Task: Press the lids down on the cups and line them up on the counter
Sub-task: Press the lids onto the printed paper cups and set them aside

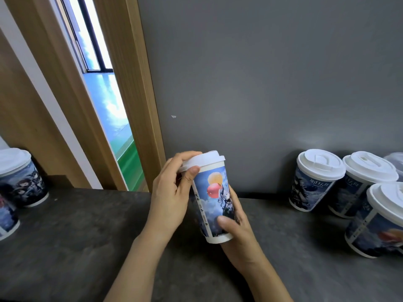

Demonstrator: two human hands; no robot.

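left hand (170, 192) presses the lid (204, 161) at the cup's (212, 201) twelve o'clock; right hand (236, 232) grips its base; next, set it on the worktop (87, 236).

A grey wall (261, 73) rose behind the dark stone-like surface. A small pale fleck (173, 116) marked the wall. To its left stood a wooden door frame (130, 83); through the gap showed a glossy blue-green floor (113, 110) and a window (91, 33).
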